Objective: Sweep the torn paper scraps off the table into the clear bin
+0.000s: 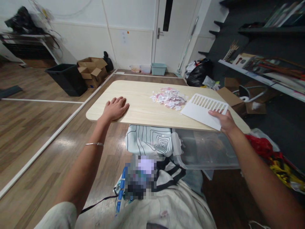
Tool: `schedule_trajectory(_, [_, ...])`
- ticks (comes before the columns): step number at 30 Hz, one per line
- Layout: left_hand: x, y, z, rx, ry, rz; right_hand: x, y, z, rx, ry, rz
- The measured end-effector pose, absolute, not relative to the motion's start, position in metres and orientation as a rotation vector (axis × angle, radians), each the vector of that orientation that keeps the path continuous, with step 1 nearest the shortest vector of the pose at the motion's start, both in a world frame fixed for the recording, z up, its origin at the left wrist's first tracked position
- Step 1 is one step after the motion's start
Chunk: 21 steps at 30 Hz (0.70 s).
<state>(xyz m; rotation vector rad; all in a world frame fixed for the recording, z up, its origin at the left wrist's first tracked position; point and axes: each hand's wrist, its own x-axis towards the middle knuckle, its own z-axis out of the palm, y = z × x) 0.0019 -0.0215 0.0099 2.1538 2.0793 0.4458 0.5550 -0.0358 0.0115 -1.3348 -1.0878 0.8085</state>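
Right hand (pixel 226 121) grips the slotted white board (pixel 201 112) by its right edge.

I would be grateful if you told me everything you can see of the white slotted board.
The white slotted board is thin, flat and roughly rectangular, smooth and plastic-looking. A row of long rounded slots runs along its far side, showing the pale tabletop through them; the nearer part is solid. The right hand grips its right edge, thumb on top. Its left end lies beside the heap of paper scraps. Whether its underside rests on the tabletop is unclear.
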Motion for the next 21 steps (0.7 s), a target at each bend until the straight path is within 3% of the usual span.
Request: schedule_trajectory(21, [-0.001, -0.021, 0.006, 2.151, 2.069, 0.541, 0.543, -0.036, 0.029, -1.288, -0.914, 0.856])
